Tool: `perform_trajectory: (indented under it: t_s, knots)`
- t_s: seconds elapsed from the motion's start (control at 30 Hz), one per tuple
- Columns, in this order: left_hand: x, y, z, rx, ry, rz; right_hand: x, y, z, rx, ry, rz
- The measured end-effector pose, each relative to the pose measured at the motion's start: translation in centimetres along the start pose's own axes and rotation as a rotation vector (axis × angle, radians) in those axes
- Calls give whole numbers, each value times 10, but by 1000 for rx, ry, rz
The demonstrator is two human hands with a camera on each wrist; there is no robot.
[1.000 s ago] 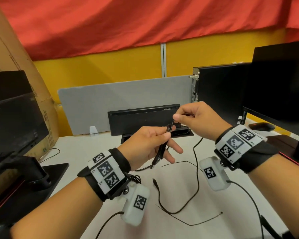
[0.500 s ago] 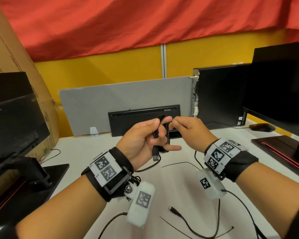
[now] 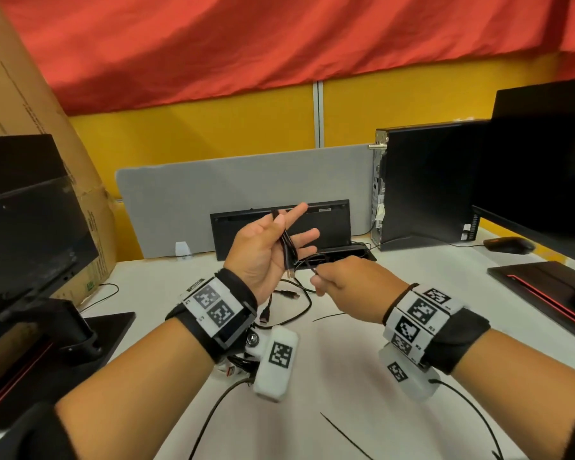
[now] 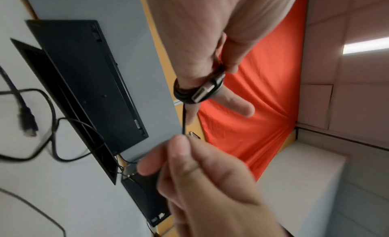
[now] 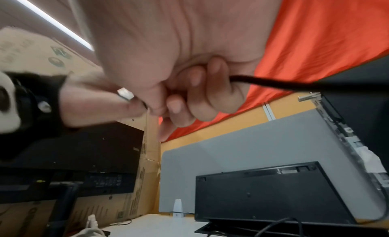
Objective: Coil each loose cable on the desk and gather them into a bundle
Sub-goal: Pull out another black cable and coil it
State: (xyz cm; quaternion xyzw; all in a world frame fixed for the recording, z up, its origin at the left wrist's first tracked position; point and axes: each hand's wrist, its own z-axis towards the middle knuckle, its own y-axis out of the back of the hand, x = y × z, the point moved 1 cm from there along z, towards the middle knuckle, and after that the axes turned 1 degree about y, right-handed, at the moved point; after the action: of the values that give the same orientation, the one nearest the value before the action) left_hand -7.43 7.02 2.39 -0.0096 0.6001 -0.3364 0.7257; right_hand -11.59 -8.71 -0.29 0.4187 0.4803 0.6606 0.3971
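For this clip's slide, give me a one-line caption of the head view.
Left hand holds black cable loops while right hand pinches the free end above the desk.

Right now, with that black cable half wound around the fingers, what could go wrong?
The left hand has straight fingers, so the coiled cable might slip off and unwind. The right hand pinches only the cable's end; a tug could pull it free. Loose cables on the desk may snag.

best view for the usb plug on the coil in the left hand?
Left wrist: the plug sits close and sharp against the cable loops on the left hand. Head view shows it small, hanging below the palm. Right wrist view doesn't clearly show it.
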Motion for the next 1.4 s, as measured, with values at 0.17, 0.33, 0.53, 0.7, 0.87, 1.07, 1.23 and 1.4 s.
perform_trajectory:
  t_s: [0.17, 0.33, 0.53, 0.7, 0.87, 1.07, 1.23, 1.4]
  knots:
    - [5, 11, -3, -16, -41, 207, 8, 13, -8, -46, 62, -54]
    - [11, 6, -7, 13, -21, 566, 12, 39, -15, -177, 124, -129]
    - [20, -2, -18, 182, 129, 782, 7, 63, -15, -282, 123, -167]
    - [19, -15, -24, 186, 205, 682, -13, 60, -6, -348, 121, -31]
    - [19, -23, -29, 107, 270, 585, -25, 60, -3, -564, 168, -162]
    - [22, -22, -31, -54, 315, 269, -20, 45, -5, -744, 24, 85]
    - [20, -17, -30, -45, 346, 100, 2, 11, -10, -373, -48, 526]
    - [19, -20, -32, 5, 422, 39, 11, 3, -4, -347, -31, 604]
